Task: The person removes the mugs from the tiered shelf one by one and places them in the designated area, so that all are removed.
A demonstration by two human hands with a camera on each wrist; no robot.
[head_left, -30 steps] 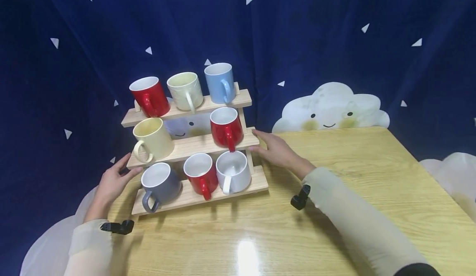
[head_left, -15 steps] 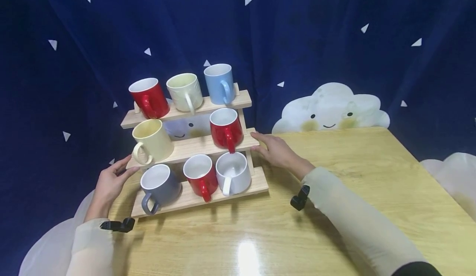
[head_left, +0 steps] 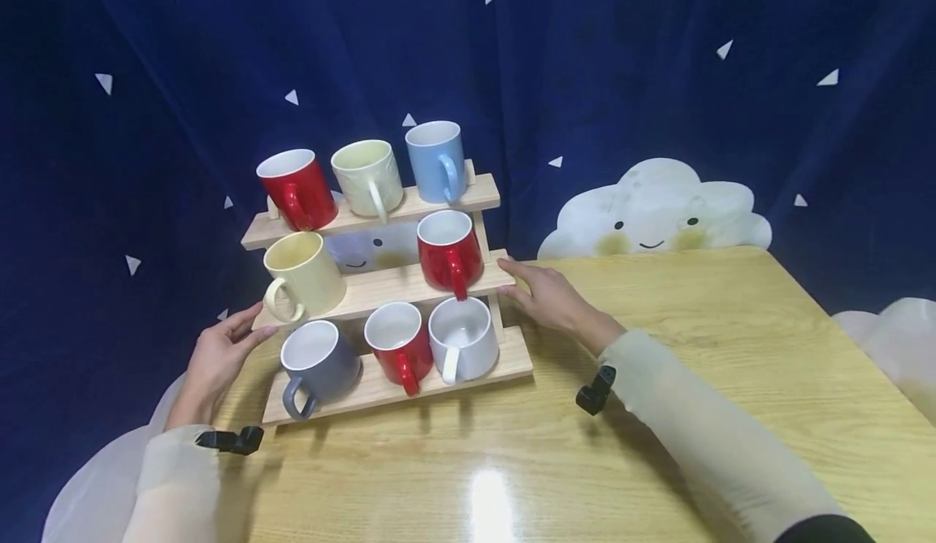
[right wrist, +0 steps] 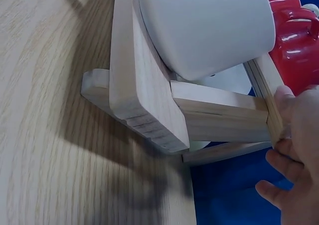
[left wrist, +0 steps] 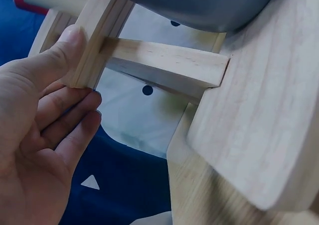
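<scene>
Blue cloth [head_left: 621, 80] hangs behind the desk [head_left: 658, 332], where a wooden rack [head_left: 382, 289] holds eight mugs [head_left: 314, 279]. The left hand [head_left: 218, 358] and right hand [head_left: 552, 295], almost closed, pinch its middle shelf's ends. It's probably stiff and heavy; mugs could slide and break, so hold both ends. Its back is mostly hidden.

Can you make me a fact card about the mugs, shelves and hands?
Top shelf: first red mug, pale green mug, blue mug
Middle shelf: yellow mug, second red mug
Bottom shelf: gray mug, third red mug, white mug
Left hand: grips middle shelf's left end
Right hand: grips middle shelf's right end
Table: wooden
Behind: blue curtain
</scene>
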